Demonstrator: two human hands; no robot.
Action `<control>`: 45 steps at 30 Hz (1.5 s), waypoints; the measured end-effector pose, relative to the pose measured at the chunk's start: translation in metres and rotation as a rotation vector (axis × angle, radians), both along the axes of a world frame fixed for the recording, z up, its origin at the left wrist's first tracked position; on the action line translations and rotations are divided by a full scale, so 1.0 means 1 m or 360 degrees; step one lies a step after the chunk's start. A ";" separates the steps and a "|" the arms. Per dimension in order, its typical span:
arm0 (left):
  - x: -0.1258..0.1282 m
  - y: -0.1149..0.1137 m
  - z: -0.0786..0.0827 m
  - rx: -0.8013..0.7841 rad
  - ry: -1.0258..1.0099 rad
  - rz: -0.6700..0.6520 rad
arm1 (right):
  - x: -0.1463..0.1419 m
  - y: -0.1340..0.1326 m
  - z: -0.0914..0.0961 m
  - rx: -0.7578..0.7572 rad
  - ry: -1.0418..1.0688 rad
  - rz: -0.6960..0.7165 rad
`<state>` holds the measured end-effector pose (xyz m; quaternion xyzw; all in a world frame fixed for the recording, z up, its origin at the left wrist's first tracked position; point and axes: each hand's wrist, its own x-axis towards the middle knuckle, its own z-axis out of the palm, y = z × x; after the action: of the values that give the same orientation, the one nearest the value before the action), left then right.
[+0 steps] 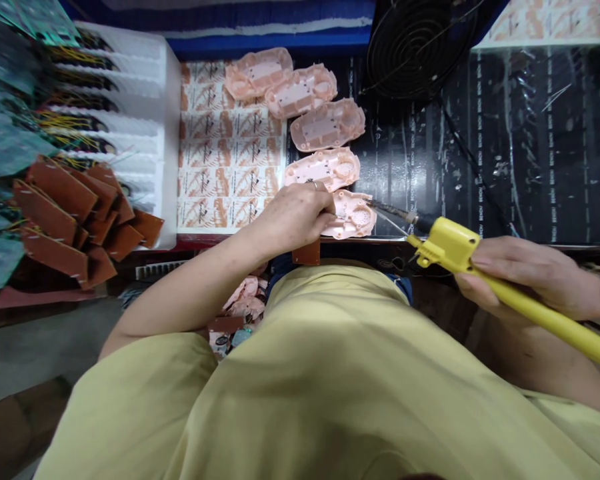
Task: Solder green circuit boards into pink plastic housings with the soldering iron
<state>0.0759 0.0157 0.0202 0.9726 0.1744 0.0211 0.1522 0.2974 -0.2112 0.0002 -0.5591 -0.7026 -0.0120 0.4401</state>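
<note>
Near shell (354,221) lies crosswise, my left hand (300,212) nearer at its left end, hold unclear, my right hand (535,273) clasping the iron (449,244) off its right end.

At the front edge of the worktop (530,193), the person's left hand (300,212) touches the nearest pink shell (353,219) in a line of five, the right hand (535,270) grips a yellow soldering tool (453,243) pointed at it, and a black fan (417,50) stands toward the back edge.
</note>
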 end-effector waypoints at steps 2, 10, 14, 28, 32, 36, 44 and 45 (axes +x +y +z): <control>0.000 0.000 0.000 0.0029 0.0007 -0.0005 | 0.001 0.000 -0.003 0.0147 -0.0060 0.0086; -0.002 -0.003 0.001 0.0119 0.0040 -0.0030 | -0.009 0.008 -0.004 0.0242 -0.0172 -0.0158; -0.006 -0.003 0.000 0.0126 0.0022 -0.0028 | -0.010 0.019 0.002 0.0338 0.0052 0.0188; -0.002 -0.002 -0.006 0.0095 -0.0079 0.0153 | -0.001 0.026 -0.008 0.0304 -0.0009 0.0078; 0.002 0.000 0.001 0.0102 -0.0004 0.0126 | 0.000 0.034 -0.006 0.0355 0.0069 0.0311; 0.008 0.003 0.007 0.0080 0.0110 0.0149 | 0.002 0.034 -0.008 0.0282 0.0086 0.0314; 0.020 0.012 0.009 -0.0006 0.0146 0.0081 | 0.005 0.040 -0.001 0.0240 -0.0008 0.0410; 0.021 0.013 0.009 -0.0016 0.0154 0.0072 | 0.005 0.040 0.001 0.0245 -0.0002 0.0417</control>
<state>0.0970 0.0289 0.0289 0.9675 0.2034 -0.0233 0.1481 0.3024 -0.1709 0.0017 -0.4273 -0.7668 -0.0085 0.4790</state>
